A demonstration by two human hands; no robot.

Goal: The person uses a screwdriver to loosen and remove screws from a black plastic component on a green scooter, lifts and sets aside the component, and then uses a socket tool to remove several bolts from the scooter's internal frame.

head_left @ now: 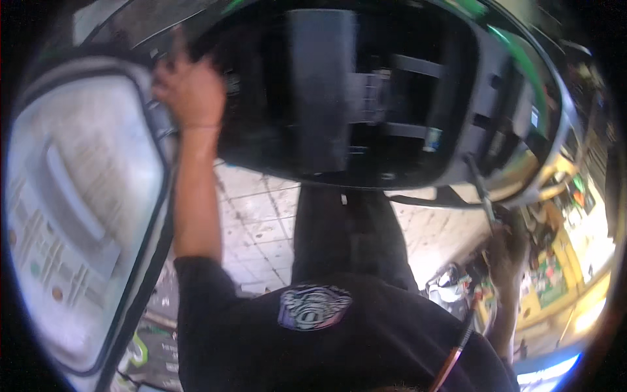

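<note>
A motor scooter's open body lies in front of me, with a deep black compartment (pixel 261 130) in its middle. To the left stands the raised seat (pixel 98 163), its pale ribbed underside facing me. My left hand (pixel 192 88) is over the gap between seat and compartment rim, fingers apart and slightly blurred, holding nothing I can see. On the right, my right hand (pixel 508 251) is closed around a tool with a slim metal shaft (pixel 482 189), which points up at the scooter's rear bodywork. A red hose (pixel 447 369) with a spring sleeve runs up toward this hand; their join is unclear.
Grey-white floor tiles (pixel 251 215) with dark stains show below the scooter. At the right is a yellow bench or shelf (pixel 555 281) cluttered with small parts. Green and silver bodywork (pixel 529 65) curves round the compartment's right end. Dark boxes or packages (pixel 157 353) lie at lower left.
</note>
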